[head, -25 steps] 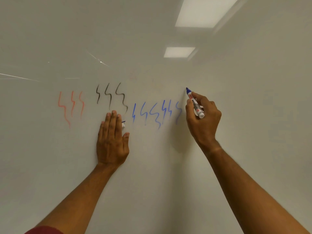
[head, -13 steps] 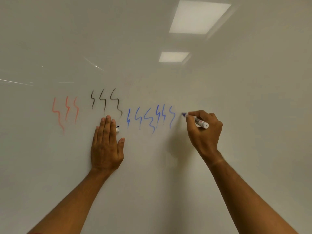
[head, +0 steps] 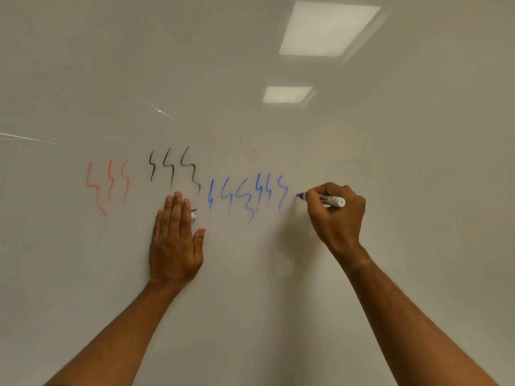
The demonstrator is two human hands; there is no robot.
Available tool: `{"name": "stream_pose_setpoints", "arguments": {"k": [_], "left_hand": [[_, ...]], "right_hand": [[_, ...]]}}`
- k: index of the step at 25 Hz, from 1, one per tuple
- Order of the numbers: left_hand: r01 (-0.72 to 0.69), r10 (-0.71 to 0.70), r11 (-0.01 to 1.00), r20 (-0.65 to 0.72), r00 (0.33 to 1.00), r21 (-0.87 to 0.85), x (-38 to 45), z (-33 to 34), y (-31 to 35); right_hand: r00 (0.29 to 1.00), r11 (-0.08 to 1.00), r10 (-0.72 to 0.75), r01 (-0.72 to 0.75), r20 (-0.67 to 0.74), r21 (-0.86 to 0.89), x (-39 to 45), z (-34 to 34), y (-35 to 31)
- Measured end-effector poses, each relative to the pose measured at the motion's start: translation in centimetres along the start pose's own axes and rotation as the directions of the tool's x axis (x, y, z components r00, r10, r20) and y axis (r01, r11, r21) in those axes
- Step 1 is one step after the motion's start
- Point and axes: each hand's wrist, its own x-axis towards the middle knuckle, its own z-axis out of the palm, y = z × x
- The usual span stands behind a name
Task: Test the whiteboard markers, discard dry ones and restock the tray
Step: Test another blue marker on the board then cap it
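Head view, right hand [head: 335, 215]: fingers curled round the blue marker [head: 324, 199], its tip at the whiteboard [head: 390, 260] just right of the blue squiggles [head: 248, 196].
Left hand [head: 175, 240]: fingers straight, pressed flat on the board; a small white piece [head: 193, 215] peeks out beside the index finger.
Beyond the fingertips: black squiggles [head: 174, 168], red squiggles [head: 107, 185] further left.
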Motion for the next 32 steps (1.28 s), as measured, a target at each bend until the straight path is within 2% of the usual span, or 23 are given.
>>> {"name": "stream_pose_setpoints", "arguments": {"k": [4, 7, 9, 15, 17, 19, 21, 24, 28, 30, 32], "left_hand": [[0.011, -0.011, 1.000, 0.000, 1.000, -0.003, -0.1, 0.0, 0.1], [0.005, -0.005, 1.000, 0.011, 1.000, -0.004, -0.1, 0.1, 0.1], [0.004, -0.004, 1.000, 0.012, 1.000, 0.003, -0.2, 0.1, 0.1], [-0.004, 0.004, 1.000, 0.015, 1.000, -0.008, -0.5, 0.1, 0.2], [-0.013, 0.012, 1.000, -0.011, 1.000, -0.021, -0.5, 0.3, -0.1], [-0.029, 0.028, 0.999, -0.040, 0.999, -0.038, -0.6, 0.6, -0.5], [-0.035, 0.032, 0.998, -0.050, 0.998, -0.051, -0.9, 0.6, -0.9], [0.005, -0.008, 0.997, -0.041, 0.999, -0.082, -1.7, 0.3, -1.0], [0.020, -0.021, 0.999, -0.028, 0.999, -0.038, -3.7, -1.1, 0.0], [-0.024, 0.025, 0.994, 0.006, 1.000, -0.103, -4.5, -2.0, 1.1], [-0.058, 0.073, 0.968, 0.053, 0.996, -0.243, -5.2, -2.6, 2.4]], "right_hand": [[0.997, 1.000, 0.009, -0.009, -0.077, -0.004, 1.6, -0.1, 0.2], [0.999, 1.000, -0.023, 0.023, 0.026, 0.018, 0.9, -0.2, 0.1], [0.999, 1.000, -0.031, 0.031, 0.014, 0.001, -0.3, -0.5, 0.1], [0.991, 0.998, 0.068, -0.065, 0.114, -0.024, -3.7, -1.9, 0.9], [0.958, 0.995, 0.095, -0.092, 0.270, -0.024, -4.3, -2.3, 0.9], [0.911, 0.980, 0.170, -0.197, 0.375, 0.034, -5.2, -2.4, 0.8], [0.870, 0.927, 0.257, -0.344, 0.421, 0.146, -6.1, -2.5, 0.4], [0.809, 0.835, 0.313, -0.484, 0.497, 0.263, -7.0, -3.0, -0.2], [0.746, 0.776, 0.340, -0.566, 0.572, 0.277, -8.1, -3.3, -0.3], [0.712, 0.753, 0.327, -0.593, 0.621, 0.284, -8.8, -3.3, -0.3], [0.668, 0.725, 0.312, -0.627, 0.675, 0.285, -9.6, -3.2, -0.5]]}}
